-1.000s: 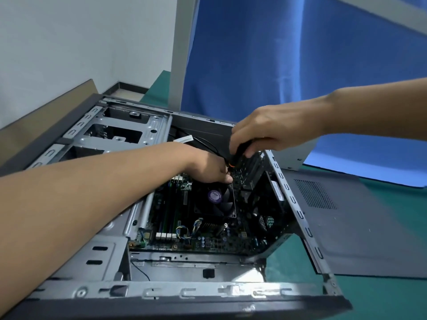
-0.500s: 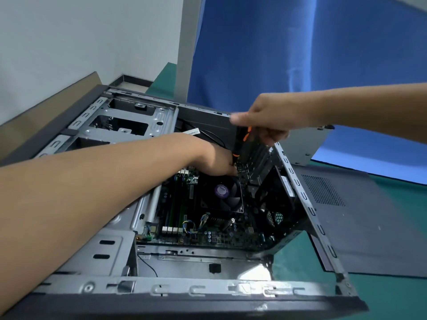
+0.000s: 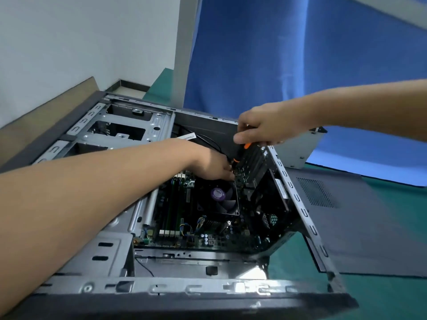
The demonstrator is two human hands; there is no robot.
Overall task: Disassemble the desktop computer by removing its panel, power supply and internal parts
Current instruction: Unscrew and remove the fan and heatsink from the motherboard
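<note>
I have the computer case (image 3: 129, 158) lying on its side on the green mat (image 3: 392, 296), open face up, filling most of my view. Its side panel (image 3: 369, 227) is already off and lies flat on the mat just to the right of the case. A pale metal box (image 3: 298, 148) sits behind the far right corner (possibly the power supply, though I can't confirm that).

Inside, the motherboard (image 3: 208, 239) remains in place, with the black cooler fan (image 3: 218, 199) near its middle and memory sticks (image 3: 171, 204) to its left.

My right hand (image 3: 270, 128) is closed around the top of a black and orange screwdriver (image 3: 239, 153), held steeply with its tip down by the fan's far corner. My left hand (image 3: 212, 165) reaches in beside the tip, fingers curled at the spot; I can't tell if it pinches anything.

I judge I'm on the internal parts, loosening a fastener near the cooler. Next calls for keeping the tip seated and square while turning, the left hand steadying.

The fan hub carries a purple sticker (image 3: 218, 194), and a white label (image 3: 188, 136) lies by the cables; neither is legible to me.
</note>
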